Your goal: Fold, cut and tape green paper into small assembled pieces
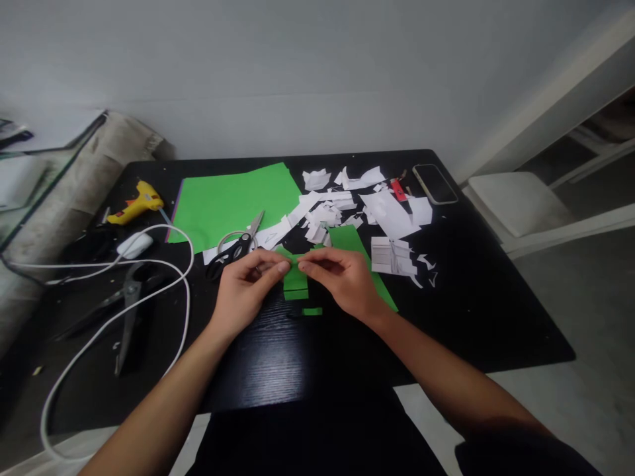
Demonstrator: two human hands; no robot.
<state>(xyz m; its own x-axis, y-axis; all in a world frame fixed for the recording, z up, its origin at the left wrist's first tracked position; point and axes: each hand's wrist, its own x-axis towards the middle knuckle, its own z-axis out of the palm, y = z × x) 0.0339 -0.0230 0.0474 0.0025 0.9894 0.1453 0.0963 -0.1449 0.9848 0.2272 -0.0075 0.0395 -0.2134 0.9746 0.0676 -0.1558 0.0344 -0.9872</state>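
Note:
Both my hands meet over the middle of a black table (476,317). My left hand (245,287) and my right hand (342,277) pinch a small folded piece of green paper (296,283) between their fingertips, fingers closed on it. A small green scrap (312,311) lies on the table just below it. A larger green piece (347,238) lies under and behind my right hand. Scissors (237,246) with black handles rest just beyond my left hand.
A big green sheet (228,198) lies at the back left. White paper cuttings (347,205) are scattered at the back, with a phone (434,183) at the far right. A yellow glue gun (135,202), white cable (183,291) and black pliers (126,304) lie to the left.

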